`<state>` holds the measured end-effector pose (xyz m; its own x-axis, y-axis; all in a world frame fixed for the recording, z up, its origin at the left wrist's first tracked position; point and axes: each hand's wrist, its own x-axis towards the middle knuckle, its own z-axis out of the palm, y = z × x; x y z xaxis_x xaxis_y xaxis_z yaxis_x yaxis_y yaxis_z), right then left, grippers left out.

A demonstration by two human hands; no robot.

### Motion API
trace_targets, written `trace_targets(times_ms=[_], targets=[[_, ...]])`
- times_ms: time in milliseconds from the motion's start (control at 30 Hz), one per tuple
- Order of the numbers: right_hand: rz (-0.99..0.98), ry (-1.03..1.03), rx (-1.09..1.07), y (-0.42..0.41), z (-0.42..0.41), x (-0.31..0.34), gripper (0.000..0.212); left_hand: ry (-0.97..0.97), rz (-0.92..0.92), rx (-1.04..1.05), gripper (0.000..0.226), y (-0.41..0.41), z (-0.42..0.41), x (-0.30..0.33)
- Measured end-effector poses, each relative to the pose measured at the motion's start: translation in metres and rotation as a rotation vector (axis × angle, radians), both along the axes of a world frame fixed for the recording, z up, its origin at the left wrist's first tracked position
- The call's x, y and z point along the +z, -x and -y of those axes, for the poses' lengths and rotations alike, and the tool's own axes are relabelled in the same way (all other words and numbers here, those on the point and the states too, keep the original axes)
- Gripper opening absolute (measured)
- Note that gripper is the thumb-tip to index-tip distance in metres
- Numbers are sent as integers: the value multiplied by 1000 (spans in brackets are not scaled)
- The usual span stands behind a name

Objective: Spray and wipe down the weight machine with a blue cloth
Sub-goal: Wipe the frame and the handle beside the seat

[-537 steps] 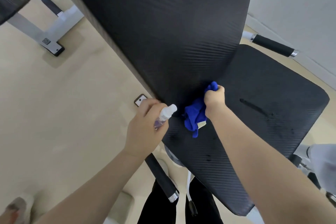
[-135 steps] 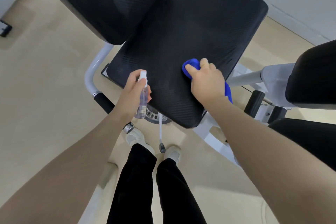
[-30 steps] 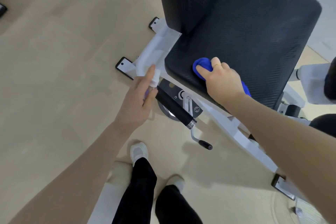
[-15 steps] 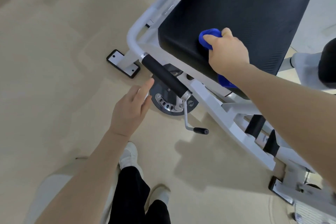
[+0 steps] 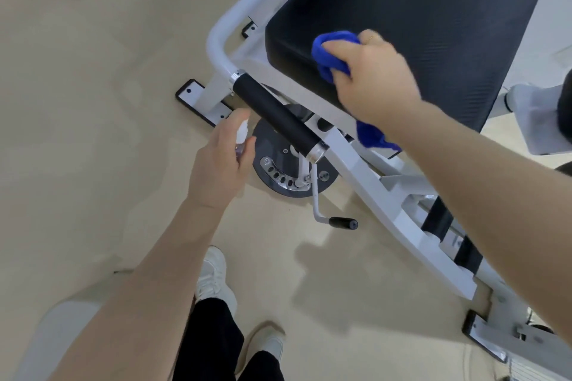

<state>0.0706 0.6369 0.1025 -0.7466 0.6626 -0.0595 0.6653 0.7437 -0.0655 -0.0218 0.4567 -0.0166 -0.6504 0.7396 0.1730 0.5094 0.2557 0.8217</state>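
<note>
Head view: right hand [image 5: 376,80] clutches blue cloth [image 5: 332,51] on black seat pad [image 5: 433,18]; left hand [image 5: 221,161] grips spray bottle [image 5: 241,136]

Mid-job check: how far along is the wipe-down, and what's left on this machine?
Done: cannot be confirmed; no wet streaks show on the seat pad. In hand: the right hand presses the blue cloth on the pad's front edge, while the left hand holds the spray bottle beside the black handle grip. Probably left: that grip, the white frame.
</note>
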Motion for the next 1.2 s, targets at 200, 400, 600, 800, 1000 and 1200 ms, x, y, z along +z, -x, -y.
trace_targets(times_ms=[200, 400, 600, 800, 1000, 1200], targets=[[-84, 195, 87, 12, 26, -14, 30, 68, 37, -20, 34, 3, 2, 10], [-219, 349, -38, 1, 23, -25, 34, 57, 89, -54, 43, 3, 2, 28], [-185, 362, -24, 0, 28, -25, 37, 18, 288, -167, 47, 3, 11, 33], [-219, 367, -67, -6, 29, -26, 38, 31, 154, -144, 45, 6, 17, 33], [-230, 366, -67, -6, 31, -29, 37, 22, 130, -96, 36, 2, 15, 31], [-210, 344, -57, -8, 30, -30, 38, 97, 126, -72, 40, -1, 13, 25]])
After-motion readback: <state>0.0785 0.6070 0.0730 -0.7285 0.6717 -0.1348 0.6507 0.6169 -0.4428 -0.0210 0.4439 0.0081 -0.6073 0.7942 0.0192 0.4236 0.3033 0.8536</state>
